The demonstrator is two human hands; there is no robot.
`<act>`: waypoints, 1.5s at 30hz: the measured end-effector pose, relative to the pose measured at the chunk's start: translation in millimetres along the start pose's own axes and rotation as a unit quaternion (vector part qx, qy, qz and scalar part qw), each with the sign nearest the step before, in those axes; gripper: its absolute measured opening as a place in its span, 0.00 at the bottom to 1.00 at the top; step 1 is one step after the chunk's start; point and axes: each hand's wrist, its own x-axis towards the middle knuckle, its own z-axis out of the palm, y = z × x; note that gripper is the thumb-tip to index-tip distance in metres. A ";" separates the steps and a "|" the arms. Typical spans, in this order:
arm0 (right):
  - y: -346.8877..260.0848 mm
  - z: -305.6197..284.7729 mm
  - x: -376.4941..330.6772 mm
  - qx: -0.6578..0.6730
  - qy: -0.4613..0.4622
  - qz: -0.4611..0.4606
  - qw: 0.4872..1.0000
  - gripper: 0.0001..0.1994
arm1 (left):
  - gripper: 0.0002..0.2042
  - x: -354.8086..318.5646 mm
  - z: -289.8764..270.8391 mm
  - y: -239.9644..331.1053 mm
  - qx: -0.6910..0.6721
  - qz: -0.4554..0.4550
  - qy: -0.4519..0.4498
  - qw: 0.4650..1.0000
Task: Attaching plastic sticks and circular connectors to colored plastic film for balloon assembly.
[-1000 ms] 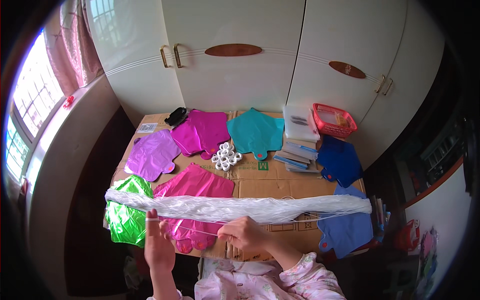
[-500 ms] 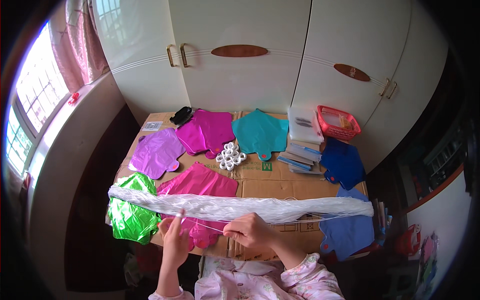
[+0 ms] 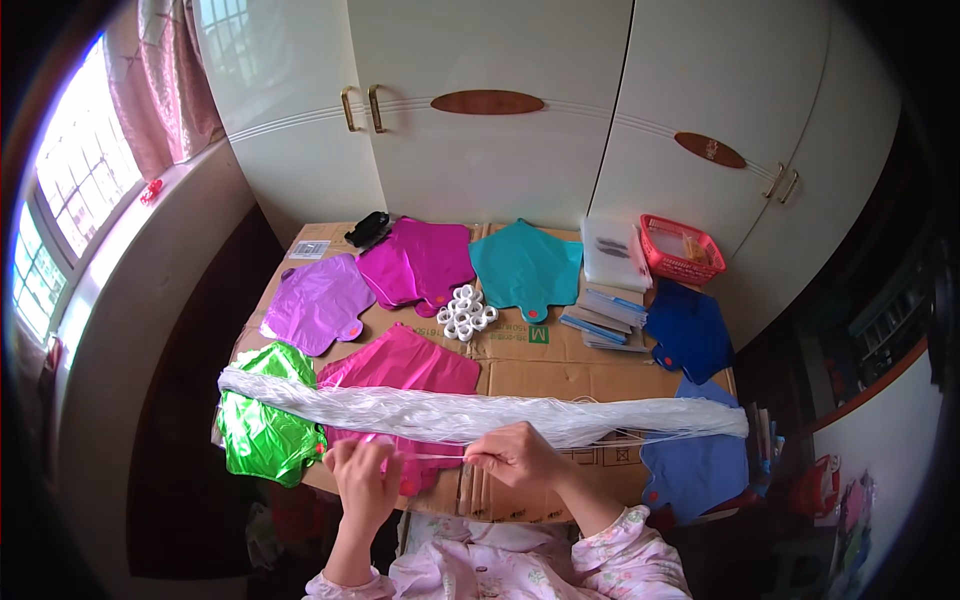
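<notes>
A long bundle of white string (image 3: 580, 420) lies across the cardboard-covered table. A short length of white string (image 3: 432, 457) runs taut between my hands, just in front of the bundle. My right hand (image 3: 515, 455) is closed, pinching the string's right end between thumb and forefinger. My left hand (image 3: 362, 475) is closed too, its fingers curled around the other end, slightly blurred. Beneath the stretched string lies a pink foil balloon (image 3: 425, 360). Beyond the bundle sits a cluster of small white string coils (image 3: 466, 313).
More flat foil balloons surround the work: green (image 3: 265, 435), lilac (image 3: 318, 300), magenta (image 3: 415, 260), teal (image 3: 527, 265), dark blue (image 3: 690, 330) and light blue (image 3: 695, 470). At the back right are a red basket (image 3: 685, 265), plastic bags (image 3: 612, 255) and stacked cards (image 3: 605, 318).
My left hand has turned from upright fingers to curled ones, folding over the string. My right hand has shifted slightly right, and the string now runs nearly level.
</notes>
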 end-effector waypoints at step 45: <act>57.8 -26.2 -42.0 -0.126 0.016 0.065 0.990 0.03 | 0.09 -5.9 -37.4 6.6 -0.553 -0.206 -0.015 0.807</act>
